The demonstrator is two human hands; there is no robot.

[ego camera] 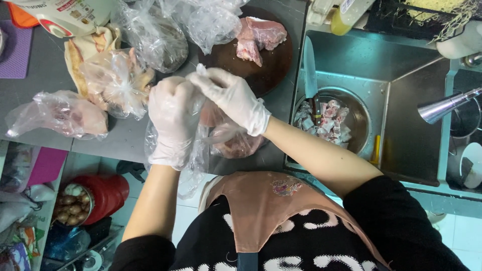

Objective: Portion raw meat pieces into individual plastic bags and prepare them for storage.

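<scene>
Both hands in thin white disposable gloves, working over the grey bench point(125, 138) edge. Left hand point(173, 120) is curled shut round the gathered mouth of a clear plastic bag of raw reddish meat point(236, 143); bag film drapes down over the wrist & past the bench edge. Right hand point(231, 98) comes in from the sink side, fingers bent & pinching the same bag's plastic just above the left hand, so both hands grip it. The meat itself sits low in the bag, resting on the bench right under the right wrist, near the front edge.

Behind the hands: round dark-brown wooden chopping board point(268, 65) w/ pale pink raw pork chunks point(258, 37) on it, partly under crumpled clear plastic. Left of that, a knotted clear bag of pale poultry pieces point(118, 80), and further left another clear bag w/ pinkish meat point(63, 115), both lying on the bench, apart from the hands.

To the right, the stainless steel sink point(411, 135) holds a round metal bowl point(359, 118) of small cut meat cubes, w/ a broad-bladed cleaver point(310, 70) lying across the bowl's rim, blade pointing away. Chrome tap point(444, 106) sticks in from the right.

Below the bench, on the floor side: a red round container of small brown bulbs point(75, 206); can't tell what kind.
</scene>
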